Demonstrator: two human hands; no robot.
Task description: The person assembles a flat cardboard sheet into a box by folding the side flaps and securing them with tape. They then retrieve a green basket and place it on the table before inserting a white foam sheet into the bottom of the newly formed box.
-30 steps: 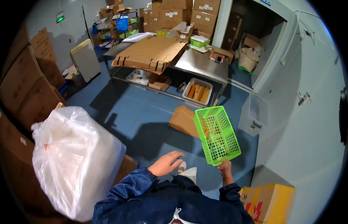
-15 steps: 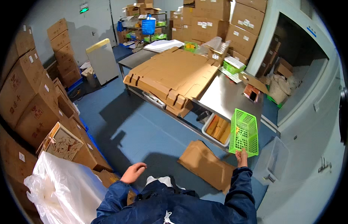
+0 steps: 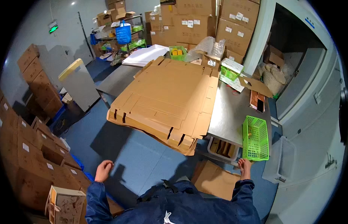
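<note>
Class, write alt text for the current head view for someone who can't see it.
A person's right hand holds a green basket by its closest end, near a metal table bearing flattened cardboard. The left hand is empty, loosely curled above blue floor. Stacked cartons stand at left and beyond.

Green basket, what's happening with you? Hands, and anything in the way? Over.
Right hand gripping green basket at near end; left hand empty. Basket at edge of steel table, contact unclear. Flat cardboard on floor ahead.
</note>
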